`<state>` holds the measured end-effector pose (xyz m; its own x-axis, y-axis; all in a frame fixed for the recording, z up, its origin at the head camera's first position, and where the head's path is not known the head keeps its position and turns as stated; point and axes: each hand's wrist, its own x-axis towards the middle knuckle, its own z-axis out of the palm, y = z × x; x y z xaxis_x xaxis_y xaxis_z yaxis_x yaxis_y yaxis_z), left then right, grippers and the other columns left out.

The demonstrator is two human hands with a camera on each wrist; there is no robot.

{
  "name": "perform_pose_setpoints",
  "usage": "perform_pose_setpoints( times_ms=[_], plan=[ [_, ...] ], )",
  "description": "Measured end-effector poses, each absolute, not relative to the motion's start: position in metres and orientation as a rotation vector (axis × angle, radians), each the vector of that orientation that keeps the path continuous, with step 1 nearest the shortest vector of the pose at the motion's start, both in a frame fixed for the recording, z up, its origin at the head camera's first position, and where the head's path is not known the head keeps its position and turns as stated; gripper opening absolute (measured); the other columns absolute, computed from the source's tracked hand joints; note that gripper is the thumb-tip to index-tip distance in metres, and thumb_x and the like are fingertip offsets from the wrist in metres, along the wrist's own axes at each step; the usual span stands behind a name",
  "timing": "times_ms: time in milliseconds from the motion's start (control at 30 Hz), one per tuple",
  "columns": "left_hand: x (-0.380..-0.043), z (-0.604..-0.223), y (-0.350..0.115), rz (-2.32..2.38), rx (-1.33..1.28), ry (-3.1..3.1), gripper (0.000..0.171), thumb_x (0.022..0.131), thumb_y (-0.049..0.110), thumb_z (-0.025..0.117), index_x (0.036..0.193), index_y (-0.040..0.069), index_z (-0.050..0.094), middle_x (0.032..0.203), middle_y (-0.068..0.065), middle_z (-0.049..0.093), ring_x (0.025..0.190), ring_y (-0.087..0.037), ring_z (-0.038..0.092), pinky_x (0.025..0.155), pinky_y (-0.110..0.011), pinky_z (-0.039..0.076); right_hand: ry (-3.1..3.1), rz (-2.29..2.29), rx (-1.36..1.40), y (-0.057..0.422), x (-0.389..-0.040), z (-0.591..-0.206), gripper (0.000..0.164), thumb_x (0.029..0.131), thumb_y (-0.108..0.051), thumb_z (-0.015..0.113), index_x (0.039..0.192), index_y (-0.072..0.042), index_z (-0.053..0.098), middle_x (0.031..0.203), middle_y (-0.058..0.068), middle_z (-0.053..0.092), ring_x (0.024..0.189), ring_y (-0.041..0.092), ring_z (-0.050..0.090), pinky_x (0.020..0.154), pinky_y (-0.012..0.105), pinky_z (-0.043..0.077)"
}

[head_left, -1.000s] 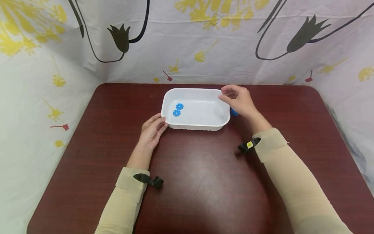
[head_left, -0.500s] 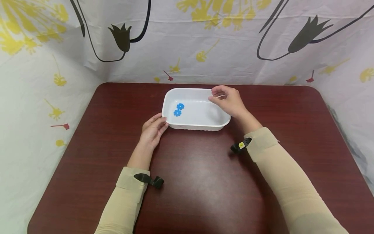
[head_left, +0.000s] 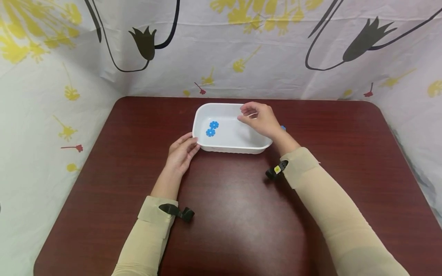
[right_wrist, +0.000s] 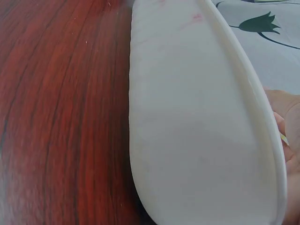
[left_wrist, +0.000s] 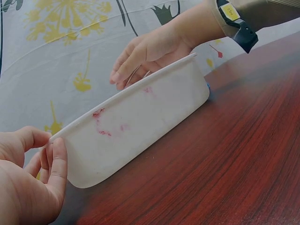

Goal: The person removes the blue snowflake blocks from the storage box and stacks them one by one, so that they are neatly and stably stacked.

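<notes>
A white plastic tray stands near the back of the table. Inside it, towards the left end, lie two blue snowflake discs, right up against each other. My left hand grips the tray's front left corner, its thumb at the rim and fingers on the outer wall, as the left wrist view also shows. Over the tray's right half my right hand hovers with fingers loosely bent and thumb apart from the fingertips; nothing shows between them. The right wrist view mostly has the tray's outer wall.
A bit of another blue piece peeks out beyond the tray's right end, mostly hidden by my right wrist. The dark red-brown table meets a white patterned curtain at its far edge.
My right hand has moved left from the tray's right end to above its inside. My left hand, the tray and the two discs in it have stayed put.
</notes>
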<state>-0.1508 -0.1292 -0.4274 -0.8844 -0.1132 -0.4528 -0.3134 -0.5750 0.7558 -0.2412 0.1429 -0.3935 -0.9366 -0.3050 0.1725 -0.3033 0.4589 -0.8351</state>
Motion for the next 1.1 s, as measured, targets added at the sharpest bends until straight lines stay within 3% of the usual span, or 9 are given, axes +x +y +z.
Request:
perform_pose_setpoints(
  times_ms=[400, 900, 1100],
  plan=[
    [-0.151, -0.427, -0.129, 2.612, -0.705, 1.359, 0.024, 0.089, -0.007, 0.070, 0.110, 0.004, 0.065, 0.093, -0.005, 0.066, 0.074, -0.013, 0.064, 0.071, -0.020, 0.062, 2.649, -1.437, -0.556, 0.119, -0.245, -0.401, 0.033, 0.091, -0.013, 0.077, 0.117, 0.006, 0.066, 0.107, 0.019, 0.070, 0.102, 0.028, 0.066, 0.093, 0.038, 0.057],
    [-0.150, -0.427, -0.129, 2.620, -0.699, 1.367, 0.035, 0.090, -0.008, 0.069, 0.124, -0.003, 0.061, 0.091, -0.006, 0.065, 0.073, -0.012, 0.064, 0.070, -0.020, 0.062, 2.613, -1.410, -0.726, 0.089, -0.247, -0.406, 0.034, 0.091, -0.012, 0.077, 0.116, 0.008, 0.067, 0.108, 0.022, 0.070, 0.098, 0.029, 0.067, 0.090, 0.037, 0.058],
    [-0.151, -0.427, -0.129, 2.623, -0.691, 1.366, 0.036, 0.091, -0.008, 0.068, 0.125, -0.004, 0.060, 0.089, -0.005, 0.064, 0.073, -0.011, 0.064, 0.071, -0.019, 0.061, 2.608, -1.355, -0.728, 0.078, -0.246, -0.406, 0.035, 0.091, -0.014, 0.077, 0.119, 0.006, 0.066, 0.106, 0.017, 0.070, 0.098, 0.028, 0.067, 0.090, 0.036, 0.059]
  ],
)
